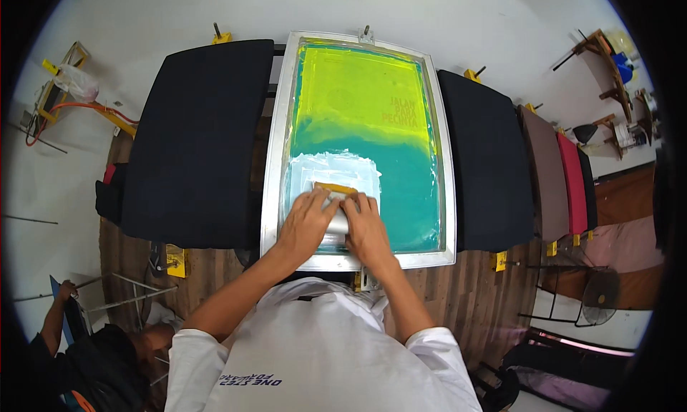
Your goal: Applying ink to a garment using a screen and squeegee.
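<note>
Both my hands grip a squeegee [335,188] with a yellowish edge and a pale body. My left hand [306,217] wraps its left end and my right hand [366,222] its right end; the fingertips nearly meet. The squeegee is over the lower left part of a screen-printing frame [442,197] with a silver metal rim. Its mesh is yellow-green [358,75] at the far end and teal [408,190] nearer me. White ink [336,165] is spread in a ragged-edged patch around the squeegee. What lies under the screen is hidden.
Black-covered boards flank the frame, one at left [200,147] and one at right [486,161]; brown [547,176] and red [572,183] ones follow. Yellow clamps [176,260] sit by the boards. Another person [100,362] is at lower left. A fan [600,297] stands at right.
</note>
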{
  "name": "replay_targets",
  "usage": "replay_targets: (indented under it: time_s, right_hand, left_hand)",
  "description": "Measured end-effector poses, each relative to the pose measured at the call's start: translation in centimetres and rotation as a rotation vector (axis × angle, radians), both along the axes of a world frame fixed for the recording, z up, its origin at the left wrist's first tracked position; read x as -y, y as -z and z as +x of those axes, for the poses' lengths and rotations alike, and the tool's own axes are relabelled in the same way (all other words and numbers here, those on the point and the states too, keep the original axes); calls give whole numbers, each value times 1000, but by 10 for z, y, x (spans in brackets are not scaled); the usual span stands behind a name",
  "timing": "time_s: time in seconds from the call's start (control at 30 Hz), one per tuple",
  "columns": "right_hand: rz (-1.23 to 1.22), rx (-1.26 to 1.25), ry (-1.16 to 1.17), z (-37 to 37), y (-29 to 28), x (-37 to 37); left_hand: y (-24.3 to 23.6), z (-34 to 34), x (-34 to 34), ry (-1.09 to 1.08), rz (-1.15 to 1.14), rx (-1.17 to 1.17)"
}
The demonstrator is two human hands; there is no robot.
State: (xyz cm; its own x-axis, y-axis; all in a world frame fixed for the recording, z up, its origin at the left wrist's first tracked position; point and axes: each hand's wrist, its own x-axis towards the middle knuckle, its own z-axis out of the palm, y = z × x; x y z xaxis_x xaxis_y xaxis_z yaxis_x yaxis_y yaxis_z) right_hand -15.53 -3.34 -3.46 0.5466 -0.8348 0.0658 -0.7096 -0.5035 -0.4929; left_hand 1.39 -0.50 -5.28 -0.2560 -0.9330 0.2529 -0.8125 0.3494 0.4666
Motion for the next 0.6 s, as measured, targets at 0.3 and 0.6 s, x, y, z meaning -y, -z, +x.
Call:
replay_targets:
  time_s: [0.3,0.6]
  right_hand:
    - [123,-32,-11,-8,-21,-12]
    - [214,-102,-65,7,-15,67]
  left_hand:
    - [-15,-7,-19,3,111,-45]
    - [-26,18,53,5,314,-188]
